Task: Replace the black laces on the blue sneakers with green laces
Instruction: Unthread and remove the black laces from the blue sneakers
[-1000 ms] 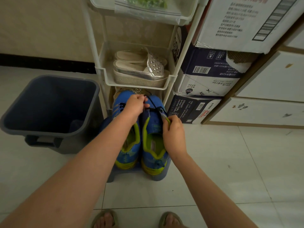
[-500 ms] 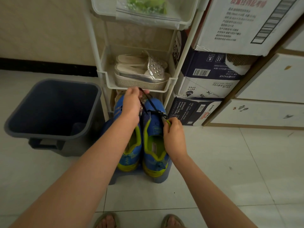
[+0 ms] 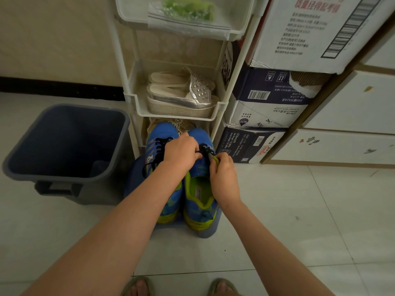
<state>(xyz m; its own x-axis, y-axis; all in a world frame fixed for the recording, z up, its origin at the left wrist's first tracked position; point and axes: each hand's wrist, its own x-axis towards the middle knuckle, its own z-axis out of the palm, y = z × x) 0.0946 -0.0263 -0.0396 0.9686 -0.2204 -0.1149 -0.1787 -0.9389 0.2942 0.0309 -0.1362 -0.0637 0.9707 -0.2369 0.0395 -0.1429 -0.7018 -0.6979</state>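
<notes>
Two blue sneakers with yellow-green lining stand side by side on a low blue stool in front of the rack. The left sneaker still carries its black lace. My left hand reaches over to the right sneaker and pinches its black lace near the toe end. My right hand grips the yellow-green tongue of that same shoe. A clear bag of green laces lies in the rack's top tray.
A dark blue bin stands to the left of the stool. The white rack holds silver platform sandals. Stacked cardboard boxes and white drawers fill the right. My sandalled feet are at the bottom edge.
My left hand, which had pulled the black lace up and away half a second ago, has come back down onto the right sneaker's eyelets. My right hand has stayed on the tongue.
</notes>
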